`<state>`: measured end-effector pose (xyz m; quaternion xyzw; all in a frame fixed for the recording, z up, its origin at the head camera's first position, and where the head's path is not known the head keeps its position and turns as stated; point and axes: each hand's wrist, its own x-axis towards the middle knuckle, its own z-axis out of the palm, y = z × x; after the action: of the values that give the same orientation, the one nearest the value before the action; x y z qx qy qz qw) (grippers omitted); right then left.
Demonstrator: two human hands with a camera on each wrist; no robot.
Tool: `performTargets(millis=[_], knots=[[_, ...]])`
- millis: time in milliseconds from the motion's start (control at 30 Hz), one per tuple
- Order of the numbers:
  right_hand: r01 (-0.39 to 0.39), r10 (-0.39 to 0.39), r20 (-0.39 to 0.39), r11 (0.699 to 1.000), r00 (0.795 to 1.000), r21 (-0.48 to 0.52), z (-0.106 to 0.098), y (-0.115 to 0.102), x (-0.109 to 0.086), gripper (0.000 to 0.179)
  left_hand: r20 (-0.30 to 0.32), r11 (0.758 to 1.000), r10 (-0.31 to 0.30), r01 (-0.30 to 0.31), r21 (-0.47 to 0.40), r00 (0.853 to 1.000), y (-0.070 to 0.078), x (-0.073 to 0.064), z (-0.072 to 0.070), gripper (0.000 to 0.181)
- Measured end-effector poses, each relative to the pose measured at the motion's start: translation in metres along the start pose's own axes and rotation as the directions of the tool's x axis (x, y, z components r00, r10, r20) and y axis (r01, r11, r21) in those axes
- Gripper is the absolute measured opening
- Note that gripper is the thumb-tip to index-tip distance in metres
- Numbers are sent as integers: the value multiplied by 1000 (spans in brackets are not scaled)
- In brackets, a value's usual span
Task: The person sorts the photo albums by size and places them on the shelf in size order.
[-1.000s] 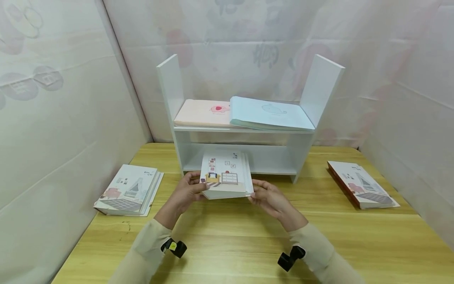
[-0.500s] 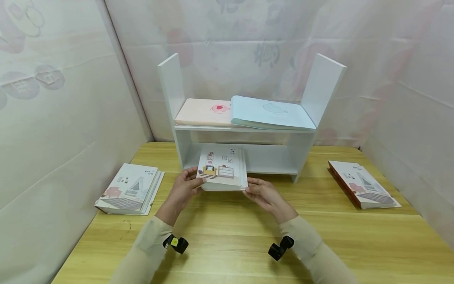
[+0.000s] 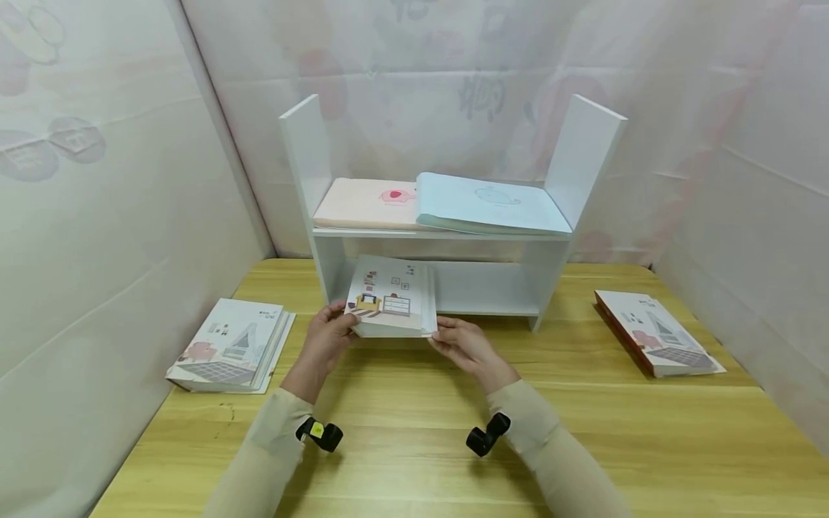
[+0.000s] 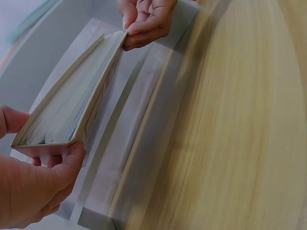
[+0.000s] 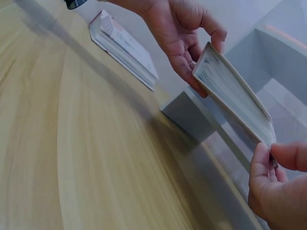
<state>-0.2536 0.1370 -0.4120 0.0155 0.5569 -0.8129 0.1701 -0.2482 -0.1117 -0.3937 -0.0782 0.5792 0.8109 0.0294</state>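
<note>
Between both hands a thick white book [image 3: 391,295], drawn with a yellow chair and a dresser, is held at the front opening of the lower level of a white shelf [image 3: 479,288]. My left hand [image 3: 327,342] grips its left, spine side, with the thumb on the top cover in the head view. At the opposite edge my right hand [image 3: 469,349] pinches the near right corner of the cover. The book's page block [image 4: 72,105] shows in the left wrist view, facing the camera. Whether the book touches the shelf board, I cannot tell.
On the shelf's upper level lie a pink book [image 3: 363,205] and a light blue book [image 3: 492,205], the blue overlapping the pink. Another white book [image 3: 227,345] rests on the wooden table [image 3: 414,446] at left, and a red-spined book [image 3: 657,333] at right.
Both hands have carried the white book forward toward the shelf and slightly left. Its far part is now further into the lower level. The other books have stayed put.
</note>
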Motion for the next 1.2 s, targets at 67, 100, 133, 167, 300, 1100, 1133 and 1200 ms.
performTargets(millis=[67,100,133,167,300,1100,1133,1200], knots=[[-3,3,5,1000,1000,14,3,1,2,57,-12,1000,-2,2,-6,1000,1,1,-2,42],[-3,3,9,1000,1000,19,4,1,4,57,-16,1000,-2,2,-10,1000,2,2,-3,39],[-6,6,12,1000,1000,26,5,1,5,57,-20,1000,-2,2,-12,1000,2,2,-4,38],[-8,8,11,999,1000,33,7,2,7,56,-26,1000,-1,1,-19,1000,3,3,-5,36],[-8,9,-10,998,1000,63,12,4,15,54,-39,999,14,-15,-39,999,4,6,-8,37],[24,-2,-143,988,990,153,38,9,37,52,-214,993,-14,-10,-114,977,6,17,-15,11],[36,-12,-162,988,987,149,39,9,37,51,-213,993,-21,-5,-122,977,7,16,-15,11],[58,-29,-198,988,980,141,41,8,38,49,-210,991,-28,0,-134,977,8,16,-14,12]])
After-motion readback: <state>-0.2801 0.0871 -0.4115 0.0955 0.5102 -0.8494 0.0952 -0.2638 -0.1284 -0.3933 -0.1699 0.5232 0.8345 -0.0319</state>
